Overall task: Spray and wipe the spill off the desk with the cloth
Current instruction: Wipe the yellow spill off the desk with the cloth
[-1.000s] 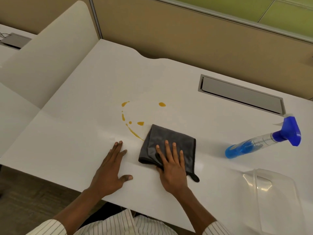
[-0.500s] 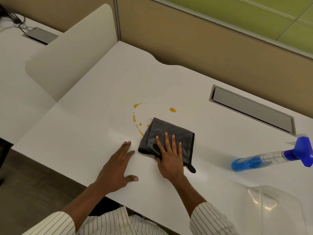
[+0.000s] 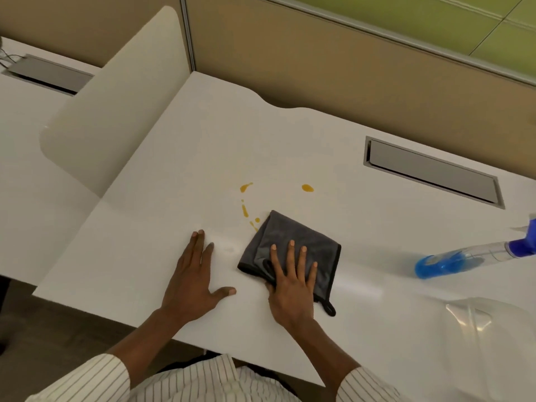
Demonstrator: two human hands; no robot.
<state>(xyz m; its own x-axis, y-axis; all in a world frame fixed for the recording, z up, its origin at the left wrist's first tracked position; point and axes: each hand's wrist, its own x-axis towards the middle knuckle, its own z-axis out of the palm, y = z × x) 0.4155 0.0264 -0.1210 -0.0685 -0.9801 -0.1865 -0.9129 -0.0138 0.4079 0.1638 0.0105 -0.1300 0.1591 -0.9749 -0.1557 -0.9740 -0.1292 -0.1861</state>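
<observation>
Orange spill drops (image 3: 246, 210) lie on the white desk (image 3: 290, 146), with two more blobs farther back: one spill blob (image 3: 246, 187) and another spill blob (image 3: 307, 188). A folded dark grey cloth (image 3: 298, 233) lies just right of the streak, its far corner touching it. My right hand (image 3: 290, 285) presses flat on the cloth's near half, fingers spread. My left hand (image 3: 191, 280) rests flat and empty on the desk left of the cloth. A clear spray bottle (image 3: 452, 261) with blue liquid and a blue head lies on its side at the right.
A grey cable hatch (image 3: 432, 172) is set into the desk at the back right. A clear plastic container (image 3: 487, 343) sits at the near right corner. A cream divider panel (image 3: 116, 117) stands along the left side, with another desk beyond it.
My right hand has slid the cloth a little forward and left, covering one orange drop and the end of the streak. The left hand stays flat. The view has shifted.
</observation>
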